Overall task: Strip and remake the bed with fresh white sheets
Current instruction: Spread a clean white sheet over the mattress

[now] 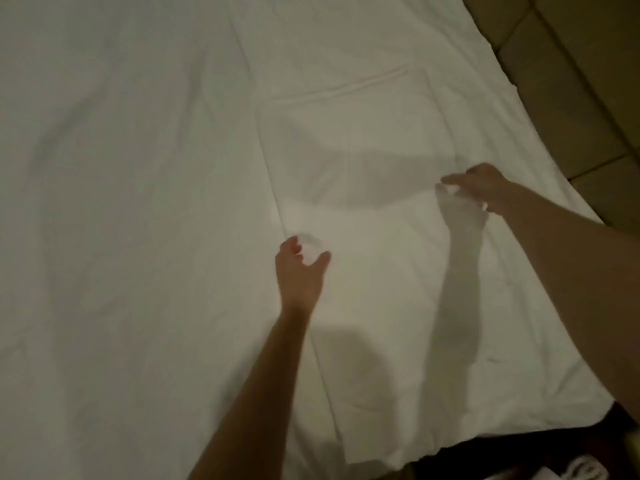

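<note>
White sheet [156,168] covers nearly the whole view, spread flat over the bed with long fold creases running down it and a few soft wrinkles. Stripping looks finished, judging by the clean cloth already laid out; what seems left is smoothing, squaring and tucking the edges, plus any top layers and pillows (none show here).

Left hand [299,268] reaches out over the middle crease, fingers curled toward the thumb as if pinching up a small fold of cloth, though blur makes it hard to tell whether it truly has hold. Right hand [479,188] stretches further toward the far right side, fingers spread and relaxed, just over or brushing the fabric, gripping nothing I can make out.

Along the right, the sheet's edge runs diagonally beside a tan tiled floor [571,81], leaving open room there for walking round. The near corner at lower right hangs over a dark gap, where something pale and unclear lies. To the left, the cloth runs out of view.
</note>
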Tool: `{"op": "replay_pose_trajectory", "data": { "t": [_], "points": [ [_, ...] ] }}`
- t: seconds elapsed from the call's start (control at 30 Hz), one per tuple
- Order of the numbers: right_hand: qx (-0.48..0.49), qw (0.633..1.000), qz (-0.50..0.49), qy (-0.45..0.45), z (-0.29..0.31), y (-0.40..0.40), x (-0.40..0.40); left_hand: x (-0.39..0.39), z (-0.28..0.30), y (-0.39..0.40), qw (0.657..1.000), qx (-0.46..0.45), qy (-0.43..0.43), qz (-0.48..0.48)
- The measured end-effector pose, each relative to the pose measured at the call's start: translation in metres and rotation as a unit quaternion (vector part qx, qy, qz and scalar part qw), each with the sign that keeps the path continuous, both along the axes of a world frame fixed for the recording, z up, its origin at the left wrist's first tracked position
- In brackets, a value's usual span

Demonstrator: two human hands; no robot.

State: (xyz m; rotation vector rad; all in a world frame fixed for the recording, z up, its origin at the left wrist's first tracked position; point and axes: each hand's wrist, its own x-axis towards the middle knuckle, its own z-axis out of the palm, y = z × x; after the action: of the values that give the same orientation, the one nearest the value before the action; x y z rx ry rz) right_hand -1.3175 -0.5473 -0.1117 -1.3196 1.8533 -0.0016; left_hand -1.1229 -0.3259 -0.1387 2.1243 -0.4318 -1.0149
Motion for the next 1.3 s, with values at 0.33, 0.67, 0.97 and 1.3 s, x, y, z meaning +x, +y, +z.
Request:
{"op": "replay_pose_trajectory", "data": {
  "t": [0.33, 0.67, 0.97, 1.3],
  "points": [
    [0.005, 0.996, -0.049, -0.074, -0.035, 0.06, -0.072, 0.024, -0.019, -0.002, 0.975, 0.064, 0.207, 0.053],
    [0.042, 0.983, -0.112, -0.141, -0.03, 0.119, -0.087, -0.003, -0.028, 0.067, 0.97, 0.046, 0.239, 0.016],
    [0.163, 0.949, -0.145, -0.228, -0.021, 0.194, -0.033, 0.105, 0.001, 0.102, 0.982, 0.083, 0.153, -0.075],
    [0.222, 0.923, -0.239, -0.206, -0.026, 0.361, 0.01, 0.168, 0.001, 0.212, 0.951, 0.162, 0.208, -0.16]
  ]
}}
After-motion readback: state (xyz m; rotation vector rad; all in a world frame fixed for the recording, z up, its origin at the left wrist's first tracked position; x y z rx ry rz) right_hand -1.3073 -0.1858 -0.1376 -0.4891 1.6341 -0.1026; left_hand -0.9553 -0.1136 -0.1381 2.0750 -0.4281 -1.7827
